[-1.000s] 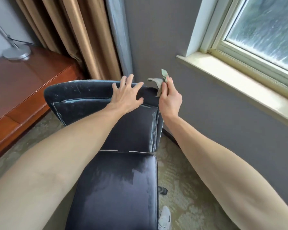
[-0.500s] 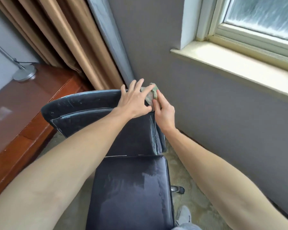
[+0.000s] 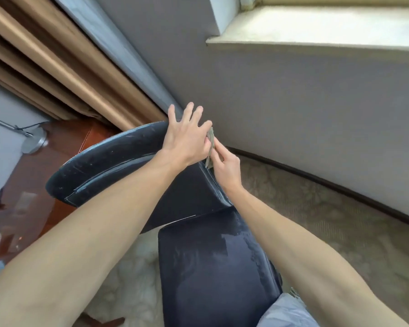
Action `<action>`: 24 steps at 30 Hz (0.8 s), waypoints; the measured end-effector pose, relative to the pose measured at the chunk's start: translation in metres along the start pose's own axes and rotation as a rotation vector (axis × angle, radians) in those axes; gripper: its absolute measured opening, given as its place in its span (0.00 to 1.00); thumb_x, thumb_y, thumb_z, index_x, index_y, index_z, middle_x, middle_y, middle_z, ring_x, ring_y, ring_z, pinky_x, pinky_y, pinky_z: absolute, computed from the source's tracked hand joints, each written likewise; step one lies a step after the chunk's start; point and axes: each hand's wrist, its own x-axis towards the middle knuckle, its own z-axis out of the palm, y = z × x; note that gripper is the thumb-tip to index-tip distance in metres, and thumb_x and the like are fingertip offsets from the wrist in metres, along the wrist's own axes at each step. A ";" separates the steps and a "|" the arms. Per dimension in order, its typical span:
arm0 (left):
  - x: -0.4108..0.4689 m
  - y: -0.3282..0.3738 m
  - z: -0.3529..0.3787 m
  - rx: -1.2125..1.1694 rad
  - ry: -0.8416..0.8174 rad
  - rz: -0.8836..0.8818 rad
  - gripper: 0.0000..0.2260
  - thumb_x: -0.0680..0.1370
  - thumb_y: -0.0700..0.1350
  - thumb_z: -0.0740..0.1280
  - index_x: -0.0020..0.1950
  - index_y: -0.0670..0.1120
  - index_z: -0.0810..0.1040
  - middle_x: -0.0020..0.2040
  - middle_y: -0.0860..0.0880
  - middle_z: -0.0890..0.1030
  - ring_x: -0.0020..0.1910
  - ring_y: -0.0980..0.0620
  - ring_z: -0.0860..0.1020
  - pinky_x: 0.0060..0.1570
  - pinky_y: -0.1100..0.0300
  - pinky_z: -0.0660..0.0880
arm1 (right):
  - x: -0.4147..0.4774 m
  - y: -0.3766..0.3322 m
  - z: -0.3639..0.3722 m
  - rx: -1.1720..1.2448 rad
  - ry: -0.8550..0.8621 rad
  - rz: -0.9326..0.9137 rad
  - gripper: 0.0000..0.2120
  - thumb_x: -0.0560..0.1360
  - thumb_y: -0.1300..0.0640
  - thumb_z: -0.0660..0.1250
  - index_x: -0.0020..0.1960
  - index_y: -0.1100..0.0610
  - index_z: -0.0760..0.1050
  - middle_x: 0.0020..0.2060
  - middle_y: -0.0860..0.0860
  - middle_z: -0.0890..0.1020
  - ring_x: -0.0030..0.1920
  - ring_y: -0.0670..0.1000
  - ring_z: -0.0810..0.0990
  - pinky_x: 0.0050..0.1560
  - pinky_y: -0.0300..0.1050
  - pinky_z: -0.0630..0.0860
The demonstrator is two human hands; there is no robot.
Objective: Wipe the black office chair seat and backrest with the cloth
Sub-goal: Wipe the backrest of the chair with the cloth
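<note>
The right grip [image 3: 224,168] pinches the cloth [image 3: 211,140] at the wall-side top corner of the backrest [image 3: 118,159]. The left grip [image 3: 187,140] rests flat there, fingers spread, grasping nothing. Brace with the left and draw the cloth down the edge in firm, overlapping strokes.

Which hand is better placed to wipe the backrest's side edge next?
Right. The right hand pinches the cloth at the right edge of the backrest, while the left hand rests spread on its top, apparently steadying it.
</note>
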 end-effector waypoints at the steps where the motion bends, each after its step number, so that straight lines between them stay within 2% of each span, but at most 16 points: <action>1: 0.000 0.003 0.003 0.029 0.015 0.002 0.20 0.78 0.52 0.56 0.67 0.49 0.75 0.76 0.42 0.64 0.77 0.41 0.56 0.69 0.30 0.50 | -0.002 0.007 0.000 0.006 0.008 -0.012 0.17 0.80 0.55 0.62 0.67 0.42 0.73 0.61 0.40 0.79 0.58 0.33 0.76 0.63 0.37 0.72; 4: -0.003 0.016 0.010 0.168 0.040 -0.025 0.16 0.77 0.52 0.58 0.57 0.48 0.80 0.74 0.41 0.66 0.76 0.39 0.57 0.64 0.23 0.46 | -0.009 0.048 -0.007 -0.034 0.013 0.039 0.17 0.80 0.57 0.62 0.67 0.46 0.74 0.63 0.43 0.78 0.63 0.38 0.75 0.67 0.42 0.71; 7: -0.002 0.028 0.013 0.250 -0.006 -0.030 0.16 0.77 0.52 0.59 0.54 0.48 0.82 0.72 0.41 0.68 0.75 0.39 0.56 0.64 0.22 0.45 | -0.006 0.078 -0.015 -0.121 -0.001 0.110 0.17 0.79 0.55 0.63 0.67 0.46 0.74 0.62 0.45 0.79 0.60 0.43 0.78 0.64 0.46 0.73; 9: -0.002 0.029 0.016 0.245 -0.043 -0.034 0.15 0.77 0.52 0.58 0.53 0.48 0.82 0.61 0.43 0.74 0.69 0.40 0.63 0.64 0.22 0.51 | 0.001 0.079 -0.014 -0.095 -0.017 0.130 0.16 0.78 0.53 0.63 0.65 0.44 0.75 0.61 0.44 0.79 0.61 0.42 0.78 0.64 0.46 0.73; 12: -0.007 0.024 0.022 0.255 -0.041 -0.018 0.14 0.78 0.52 0.58 0.51 0.48 0.82 0.51 0.45 0.76 0.60 0.41 0.68 0.62 0.24 0.56 | 0.006 0.066 -0.005 0.031 -0.038 0.100 0.16 0.78 0.53 0.64 0.65 0.44 0.76 0.61 0.42 0.79 0.62 0.39 0.76 0.66 0.45 0.71; 16: -0.006 0.027 0.028 0.256 -0.018 -0.033 0.14 0.77 0.50 0.57 0.49 0.47 0.81 0.48 0.45 0.76 0.60 0.39 0.67 0.62 0.23 0.54 | 0.006 0.055 0.006 0.168 -0.036 0.001 0.16 0.79 0.56 0.64 0.65 0.48 0.76 0.63 0.41 0.78 0.65 0.36 0.73 0.68 0.39 0.68; 18: -0.004 0.032 0.030 0.255 -0.033 -0.044 0.16 0.77 0.50 0.55 0.49 0.47 0.82 0.47 0.45 0.76 0.60 0.39 0.67 0.63 0.22 0.51 | 0.007 0.065 0.006 0.128 -0.028 -0.026 0.16 0.79 0.57 0.64 0.66 0.47 0.76 0.63 0.41 0.78 0.65 0.36 0.73 0.68 0.39 0.68; 20: -0.001 0.037 0.032 0.289 -0.072 -0.033 0.16 0.78 0.49 0.55 0.49 0.47 0.82 0.46 0.46 0.77 0.60 0.39 0.68 0.64 0.21 0.47 | 0.007 0.085 0.003 0.045 -0.021 -0.036 0.16 0.79 0.57 0.63 0.66 0.47 0.75 0.63 0.41 0.78 0.65 0.38 0.73 0.69 0.43 0.69; 24: 0.007 0.050 0.037 0.401 -0.192 0.020 0.19 0.78 0.53 0.53 0.52 0.49 0.82 0.49 0.45 0.79 0.57 0.39 0.71 0.68 0.26 0.42 | 0.009 0.115 -0.003 -0.052 -0.033 0.042 0.16 0.80 0.56 0.63 0.66 0.48 0.76 0.64 0.45 0.77 0.66 0.41 0.73 0.69 0.44 0.68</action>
